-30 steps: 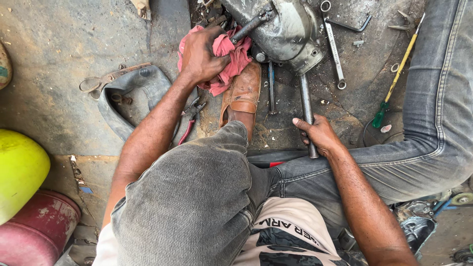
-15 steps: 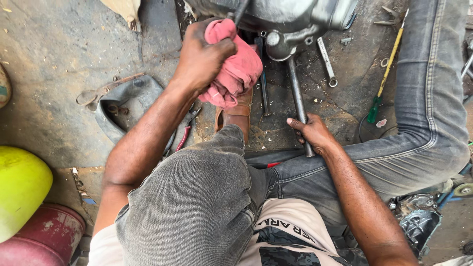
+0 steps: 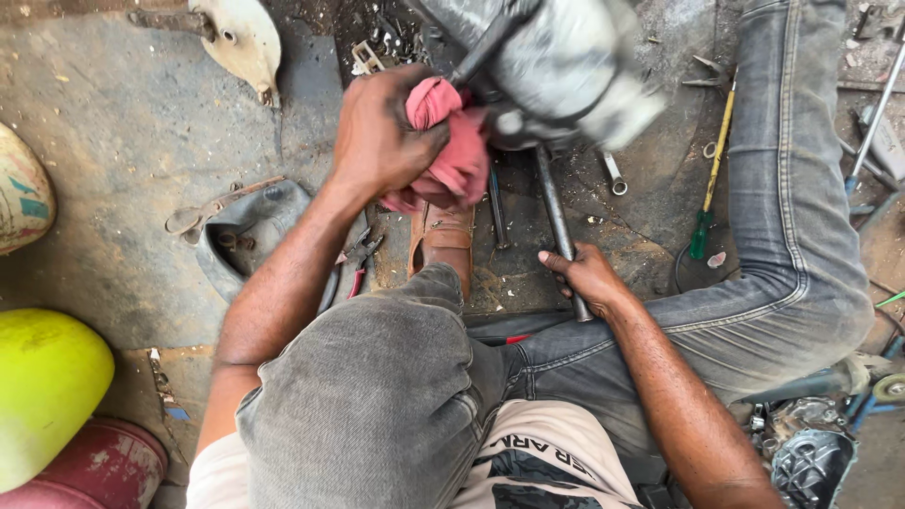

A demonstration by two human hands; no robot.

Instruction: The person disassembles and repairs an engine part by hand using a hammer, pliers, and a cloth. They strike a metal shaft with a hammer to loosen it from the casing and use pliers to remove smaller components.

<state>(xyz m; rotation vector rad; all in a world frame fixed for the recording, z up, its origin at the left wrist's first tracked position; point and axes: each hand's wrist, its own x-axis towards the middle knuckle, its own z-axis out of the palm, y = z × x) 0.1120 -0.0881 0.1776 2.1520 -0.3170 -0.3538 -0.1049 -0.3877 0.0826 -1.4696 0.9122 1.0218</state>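
Even, diffuse daylight; shadows soft, no glare. Motion blur smears the grey metal housing (image 3: 566,71) just beyond the left hand (image 3: 382,132). Foreground knee and floor (image 3: 141,141) sharp.

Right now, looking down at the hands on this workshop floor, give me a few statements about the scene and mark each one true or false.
1. The left hand grips a pink cloth rag against the grey metal engine part. True.
2. The right hand holds a yellow-and-green screwdriver. False: it grips a long steel rod; the screwdriver lies untouched on the floor.
3. Red-handled pliers lie beside the left forearm. True.
4. Both hands are empty. False: each holds something.
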